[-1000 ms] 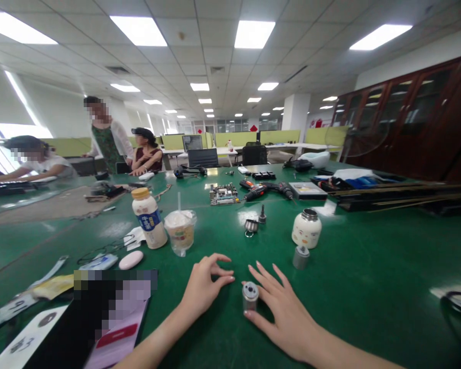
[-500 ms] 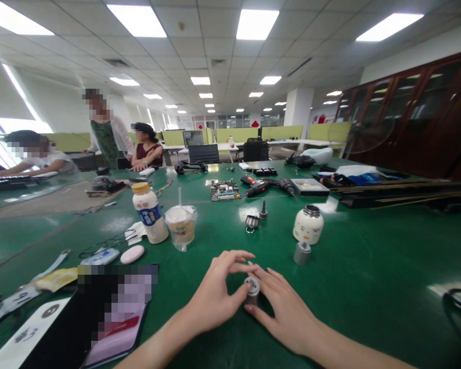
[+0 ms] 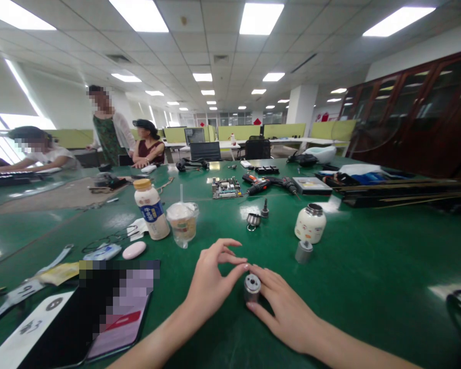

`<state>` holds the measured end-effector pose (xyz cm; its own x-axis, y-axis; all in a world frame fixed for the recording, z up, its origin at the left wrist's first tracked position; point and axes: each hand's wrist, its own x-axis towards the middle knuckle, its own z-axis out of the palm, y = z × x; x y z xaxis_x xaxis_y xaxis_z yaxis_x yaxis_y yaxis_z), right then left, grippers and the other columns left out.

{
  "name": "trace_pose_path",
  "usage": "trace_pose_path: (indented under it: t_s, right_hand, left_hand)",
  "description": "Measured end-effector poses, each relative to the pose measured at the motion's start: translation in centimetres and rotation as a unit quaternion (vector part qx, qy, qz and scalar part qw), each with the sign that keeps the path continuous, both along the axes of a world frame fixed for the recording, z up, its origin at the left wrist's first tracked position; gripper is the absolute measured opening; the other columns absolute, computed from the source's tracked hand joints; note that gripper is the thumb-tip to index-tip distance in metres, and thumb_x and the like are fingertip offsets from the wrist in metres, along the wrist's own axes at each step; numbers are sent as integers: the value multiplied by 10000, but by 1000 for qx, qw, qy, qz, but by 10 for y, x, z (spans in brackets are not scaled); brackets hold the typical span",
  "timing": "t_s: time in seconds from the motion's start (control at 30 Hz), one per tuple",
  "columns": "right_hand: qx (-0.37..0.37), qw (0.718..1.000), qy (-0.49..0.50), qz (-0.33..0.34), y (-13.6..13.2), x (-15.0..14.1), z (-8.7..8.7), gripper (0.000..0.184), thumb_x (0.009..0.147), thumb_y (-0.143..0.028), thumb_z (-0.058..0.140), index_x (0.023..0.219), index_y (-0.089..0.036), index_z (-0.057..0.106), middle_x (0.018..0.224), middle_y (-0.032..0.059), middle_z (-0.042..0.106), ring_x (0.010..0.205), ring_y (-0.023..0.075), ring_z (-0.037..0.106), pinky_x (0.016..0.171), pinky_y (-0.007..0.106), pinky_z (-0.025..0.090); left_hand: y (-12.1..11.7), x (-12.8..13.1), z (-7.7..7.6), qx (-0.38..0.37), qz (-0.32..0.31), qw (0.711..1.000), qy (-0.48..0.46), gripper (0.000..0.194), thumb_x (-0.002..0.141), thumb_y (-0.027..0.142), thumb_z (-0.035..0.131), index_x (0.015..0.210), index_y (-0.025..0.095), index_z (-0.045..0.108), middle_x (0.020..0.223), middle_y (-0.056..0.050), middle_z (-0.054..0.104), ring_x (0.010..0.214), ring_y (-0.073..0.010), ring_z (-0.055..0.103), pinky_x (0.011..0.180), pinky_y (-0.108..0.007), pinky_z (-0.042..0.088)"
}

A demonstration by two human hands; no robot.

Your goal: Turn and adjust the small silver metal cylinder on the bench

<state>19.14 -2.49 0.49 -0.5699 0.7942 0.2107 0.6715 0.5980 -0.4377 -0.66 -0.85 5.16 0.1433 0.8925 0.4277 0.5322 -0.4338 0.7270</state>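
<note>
A small metal cylinder, silver with a round hole and smaller holes in its top face, stands upright on the green table. My right hand grips its side, thumb at the near edge and fingers at the far side. Just beyond the top, the thumb and a finger of my left hand come together in a pinch, close to the right fingertips. Anything small between them is too fine to make out. Farther right, a second metal cylinder with a stub on top stands before a cream, open-topped jar.
Beyond my hands lie a ribbed metal part, a dark metal spindle, a circuit board and power drills. A milk bottle, a plastic cup and a phone are leftward. People sit and stand farther off.
My left thumb has come away from the cylinder's top and its hand has lifted slightly up and left, uncovering the top face. The right hand keeps its hold.
</note>
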Motion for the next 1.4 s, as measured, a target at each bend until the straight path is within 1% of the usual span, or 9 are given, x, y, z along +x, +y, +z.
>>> trace_pose_path:
  t_s: [0.23, 0.33, 0.5, 0.63, 0.73, 0.93, 1.1, 1.27, 1.4]
  right_hand:
    - [-7, 1000, -6, -1, 0, 0, 3, 485, 941, -432, 499, 1371, -209, 516, 1505, 78, 412, 1389, 288, 379, 1153, 503, 315]
    - [-4, 1000, -13, -1, 1, 0, 2, 495, 947, -440, 485, 1380, -202, 505, 1513, 75, 396, 1395, 284, 368, 1156, 496, 311]
    - [4, 1000, -5, 1, 1, 0, 0, 513, 942, -424, 502, 1398, -191, 486, 1498, 97, 415, 1380, 295, 392, 1146, 512, 323]
    - [24, 1000, 11, 3, 1, -1, -2, 472, 926, -387, 543, 1359, -199, 527, 1460, 103, 477, 1357, 294, 427, 1135, 504, 346]
    - [34, 999, 22, -4, 0, -1, -3, 421, 916, -370, 564, 1306, -211, 573, 1426, 95, 521, 1331, 293, 457, 1123, 494, 369]
    - [34, 999, 22, -17, 0, -1, -5, 442, 907, -357, 578, 1322, -205, 556, 1420, 116, 517, 1310, 296, 471, 1102, 489, 398]
    - [33, 999, 25, -18, -1, -1, -4, 423, 906, -330, 577, 1311, -210, 561, 1414, 119, 512, 1291, 295, 485, 1080, 486, 422]
    - [44, 998, 37, -33, -2, -1, -4, 416, 893, -345, 594, 1282, -197, 581, 1376, 127, 546, 1263, 298, 507, 1067, 489, 429]
    - [44, 998, 41, -31, -3, -2, -1, 424, 874, -352, 620, 1272, -208, 590, 1364, 110, 563, 1252, 292, 515, 1069, 493, 417]
  left_hand:
    - [25, -25, -30, -52, 25, 994, 89, 327, 723, 203, 753, 1015, 254, 614, 797, 8, 788, 973, -284, 665, 880, -423, 444]
    - [27, -25, -38, -52, 17, 996, 71, 269, 752, 202, 730, 994, 250, 622, 819, 6, 789, 986, -268, 669, 912, -422, 436]
    - [13, -10, -16, -22, -14, 999, -21, 324, 797, 300, 722, 1084, 241, 580, 882, -13, 784, 1056, -241, 655, 969, -398, 419]
    - [-4, 1, 0, -11, -61, 998, 27, 291, 777, 264, 750, 1042, 266, 630, 986, -2, 767, 1071, -242, 631, 959, -385, 402]
    - [-9, 5, 0, -7, -73, 996, 51, 223, 791, 254, 737, 998, 271, 656, 1051, 0, 749, 1081, -239, 616, 954, -378, 393]
    - [-9, 4, -4, -13, -97, 994, 42, 318, 823, 221, 691, 1120, 275, 589, 990, 18, 752, 1073, -227, 602, 947, -372, 388]
    - [-12, 4, -2, -12, -107, 993, 51, 391, 813, 175, 670, 1171, 276, 549, 1128, 10, 713, 1125, -225, 562, 964, -387, 372]
    - [-12, 8, -3, -14, -70, 996, 55, 400, 779, 218, 722, 1137, 263, 550, 921, 21, 762, 1026, -251, 604, 921, -415, 368]
    - [-8, 6, 2, -9, -55, 998, 18, 337, 803, 231, 700, 1107, 257, 556, 902, 14, 771, 1027, -237, 635, 959, -407, 366]
